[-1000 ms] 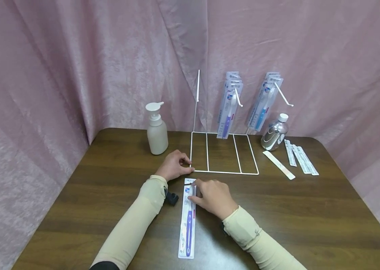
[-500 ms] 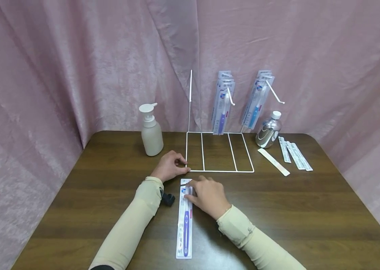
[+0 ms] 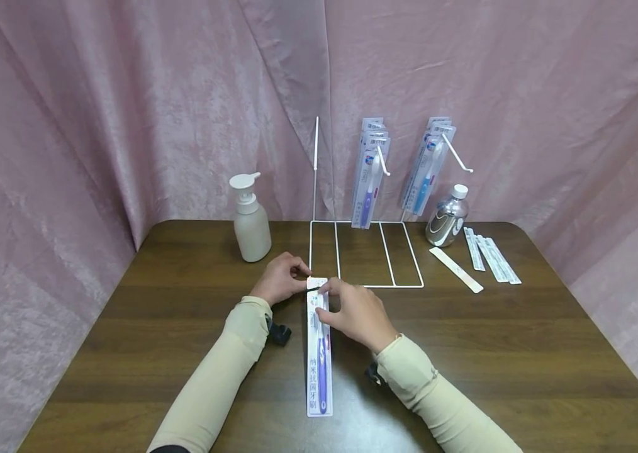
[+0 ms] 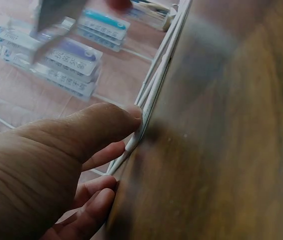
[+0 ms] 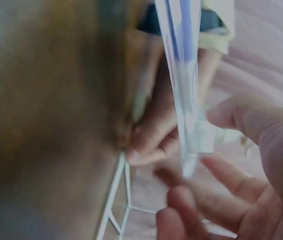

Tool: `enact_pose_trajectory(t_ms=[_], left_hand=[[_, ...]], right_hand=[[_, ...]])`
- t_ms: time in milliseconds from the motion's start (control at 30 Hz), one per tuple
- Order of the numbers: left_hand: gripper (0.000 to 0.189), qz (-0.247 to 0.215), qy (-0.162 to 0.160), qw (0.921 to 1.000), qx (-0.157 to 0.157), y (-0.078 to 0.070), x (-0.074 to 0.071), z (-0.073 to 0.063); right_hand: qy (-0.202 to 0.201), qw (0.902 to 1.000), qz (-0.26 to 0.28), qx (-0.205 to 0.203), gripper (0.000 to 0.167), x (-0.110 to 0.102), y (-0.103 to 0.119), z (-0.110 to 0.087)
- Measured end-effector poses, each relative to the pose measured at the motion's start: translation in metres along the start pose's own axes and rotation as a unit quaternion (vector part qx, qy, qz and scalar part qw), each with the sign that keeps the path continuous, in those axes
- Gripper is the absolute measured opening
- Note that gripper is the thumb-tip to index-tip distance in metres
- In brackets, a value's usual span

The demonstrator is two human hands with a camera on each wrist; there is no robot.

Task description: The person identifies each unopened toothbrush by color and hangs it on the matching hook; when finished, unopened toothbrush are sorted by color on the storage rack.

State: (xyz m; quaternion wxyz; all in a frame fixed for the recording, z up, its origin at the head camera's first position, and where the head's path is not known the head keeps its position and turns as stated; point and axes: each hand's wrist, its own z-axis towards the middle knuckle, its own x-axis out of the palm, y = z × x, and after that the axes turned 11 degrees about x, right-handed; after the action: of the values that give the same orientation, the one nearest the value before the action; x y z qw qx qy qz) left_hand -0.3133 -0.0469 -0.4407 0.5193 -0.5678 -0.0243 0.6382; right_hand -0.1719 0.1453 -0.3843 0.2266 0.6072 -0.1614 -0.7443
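Note:
In the head view my left hand (image 3: 282, 279) pinches the front left corner of a white wire display rack (image 3: 392, 286) between thumb and fingers. My right hand (image 3: 358, 314) holds a packaged purple toothbrush (image 3: 321, 377) near its top, thumb and index finger at the pack. The right wrist view shows the toothbrush pack (image 5: 181, 40) above the tabletop, between the thumb and fingers. A dark slot crosses the card near its top. Several purple toothbrush packs (image 3: 365, 189) hang on the rack's middle hook, and several blue ones (image 3: 425, 179) on the right hook. The left hook (image 3: 316, 145) carries nothing.
A beige pump bottle (image 3: 252, 233) stands left of the rack. On its right are a silver bottle with a white cap (image 3: 446, 223), a single white strip (image 3: 456, 269) and several thin wrapped packets (image 3: 497, 259). A pink curtain (image 3: 194, 126) hangs behind the wooden table (image 3: 466, 365).
The right hand has raised the toothbrush pack from the table and shifted it forward, so its top now overlaps the rack's front bar. The left hand stays at the rack's corner. The view has shifted slightly.

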Motion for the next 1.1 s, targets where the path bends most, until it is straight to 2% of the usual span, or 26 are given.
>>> enact_pose_trajectory(t_ms=[133,233,333,433,533,667,800,967,1100], left_hand=[[0.02,-0.001,0.001,1.0,-0.001,0.003,-0.002,-0.001],[0.022,0.003,0.003,1.0,0.0,0.003,-0.004,-0.002],[0.023,0.008,0.002,1.0,0.0,0.003,-0.007,-0.003],[0.023,0.009,-0.001,0.9999,-0.007,0.003,-0.011,-0.005],[0.023,0.006,-0.002,0.9998,-0.016,0.003,-0.013,-0.005],[0.023,0.003,0.001,0.9999,-0.016,0.002,-0.012,-0.003],[0.024,0.002,0.007,0.9998,-0.016,-0.001,-0.005,-0.001],[0.023,0.005,0.01,0.9998,-0.018,-0.002,0.001,0.0],[0.023,0.008,0.011,0.9998,-0.016,-0.001,0.0,0.001]], right_hand=[[-0.021,0.9982,0.056,0.006,0.032,-0.016,0.0,0.005],[-0.074,0.9946,0.069,-0.018,0.034,-0.028,0.001,0.008],[-0.146,0.9853,0.07,-0.054,0.035,-0.039,0.002,0.011],[-0.227,0.9671,0.067,-0.094,0.035,-0.05,0.005,0.014],[-0.307,0.9412,0.069,-0.122,0.036,-0.063,0.007,0.017],[-0.384,0.9108,0.088,-0.123,0.037,-0.082,0.006,0.023],[-0.415,0.8974,0.103,-0.108,0.036,-0.098,0.002,0.029],[-0.441,0.887,0.103,-0.092,0.036,-0.106,-0.001,0.037],[-0.436,0.8915,0.091,-0.081,0.037,-0.109,-0.005,0.042]])
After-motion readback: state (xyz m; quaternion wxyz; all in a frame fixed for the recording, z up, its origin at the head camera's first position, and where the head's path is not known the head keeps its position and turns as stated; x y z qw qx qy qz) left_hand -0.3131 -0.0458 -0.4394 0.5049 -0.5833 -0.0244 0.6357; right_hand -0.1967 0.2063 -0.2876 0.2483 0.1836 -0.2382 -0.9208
